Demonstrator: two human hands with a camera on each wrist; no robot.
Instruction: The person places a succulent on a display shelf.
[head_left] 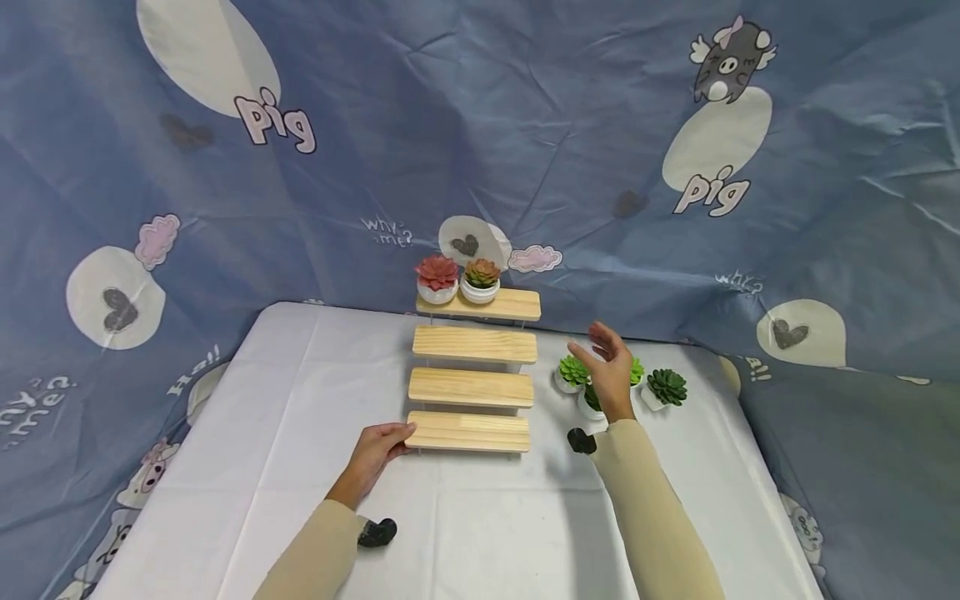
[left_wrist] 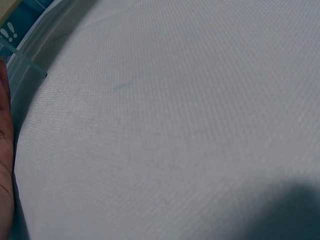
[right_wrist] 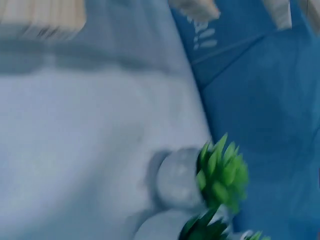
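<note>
A tiered wooden display stand [head_left: 471, 387] with several pale steps stands on the white cloth. My left hand [head_left: 372, 454] pinches the left end of its lowest step, thumb on top and fingers underneath. On the top step sit a red potted succulent [head_left: 437, 278] and an orange-green one [head_left: 481, 280], side by side at the left. Right of the stand, my right hand [head_left: 611, 372] hovers empty over the potted plants, fingers loosely bent and thumb apart. Below it are a bright green succulent [head_left: 573, 372] and a darker one [head_left: 592, 402], partly covered by the hand.
A dark green succulent [head_left: 666, 387] in a white pot stands at the right of the group, beside another light green plant [head_left: 636, 372] half hidden by the hand. Blue cloth [head_left: 360, 167] with pig prints hangs behind and along the sides of the white-covered table [head_left: 330, 367].
</note>
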